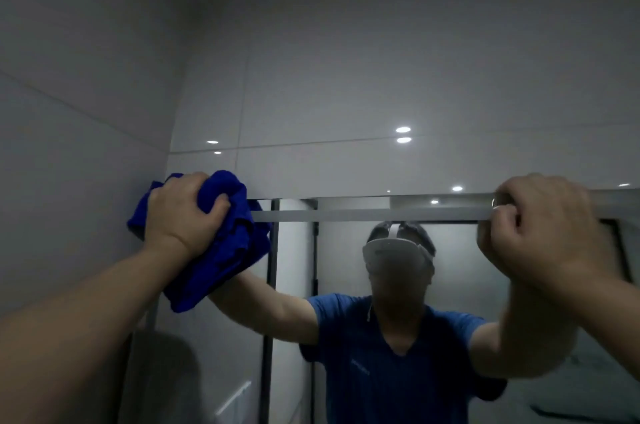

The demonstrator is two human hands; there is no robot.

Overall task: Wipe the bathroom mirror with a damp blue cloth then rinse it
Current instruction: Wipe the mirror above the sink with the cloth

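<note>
At the mirror's (346, 285) upper left corner, the left hand (180, 212) presses a bunched blue cloth (225, 250) against the glass, fingers closed tight around its folds. Most of the cloth hangs below the hand, its long axis running down and slightly leftward. Farther right, the right hand (540, 226) is curled closed over the mirror's top edge (381, 207), gripping it. Grey wall tiles (346, 77) rise above. Reflected in the glass, a person wears a blue shirt (398, 371) whose small chest print is too blurred to read.
</note>
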